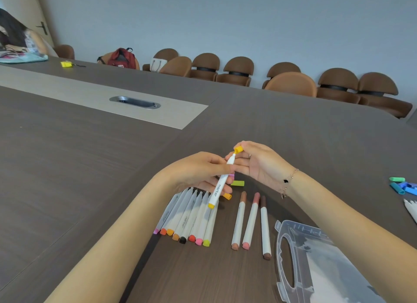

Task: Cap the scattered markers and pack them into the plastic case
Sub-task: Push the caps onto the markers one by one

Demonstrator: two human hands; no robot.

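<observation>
My left hand (198, 169) grips a white marker (220, 185) with a yellow end, held tilted above the table. My right hand (257, 160) pinches a yellow cap (238, 149) right at the marker's upper tip. Below the hands lies a row of several white uncapped markers (187, 214) with coloured ends. Three capped brown and pink markers (250, 221) lie to their right. The clear plastic case (316, 264) lies open at the lower right. Loose caps sit near my hands: a lime cap (237, 183), an orange cap (227, 196) and a pink cap (231, 175).
Green and blue caps (402, 185) lie at the right edge, with more white markers (411, 209) below them. A metal cable port (135, 102) is set in the table's light strip. Brown chairs (291, 81) line the far side. A person (20, 36) sits at the far left.
</observation>
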